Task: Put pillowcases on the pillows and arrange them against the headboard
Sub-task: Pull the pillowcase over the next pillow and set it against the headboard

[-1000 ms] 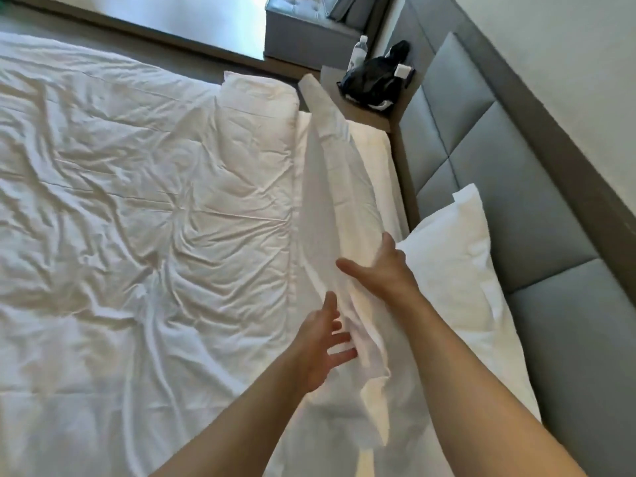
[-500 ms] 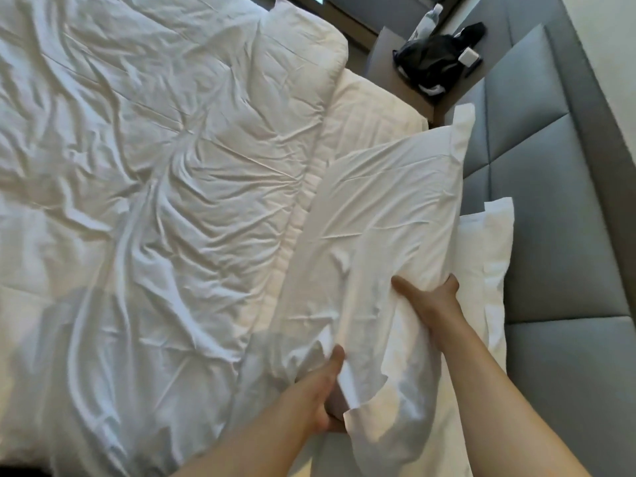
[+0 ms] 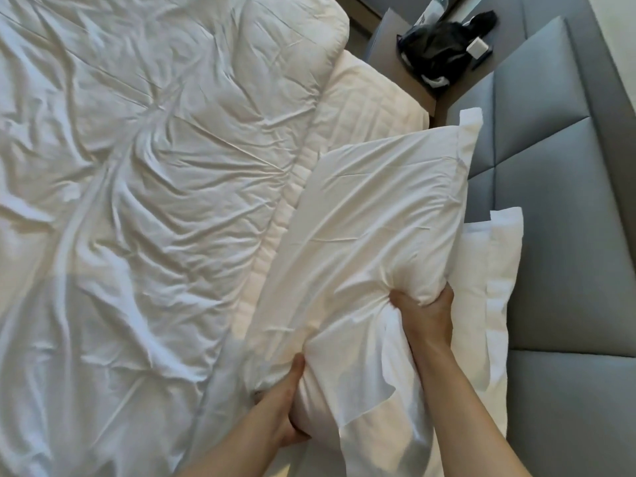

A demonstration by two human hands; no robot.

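Both hands grip a cased pillow beside the headboard.
A rumpled white duvet (image 3: 144, 215) covers the bed; the grey headboard (image 3: 564, 208) runs along the right. The held pillow (image 3: 371, 228) overlaps a second pillow (image 3: 495, 270) leaning there. The left hand (image 3: 285, 418) clamps its near end; the right hand (image 3: 426, 315) pinches its edge.

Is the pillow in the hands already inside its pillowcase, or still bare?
Inside. The held pillow shows a flanged white case, with a loose flap by the right hand; the left hand grips its near end.
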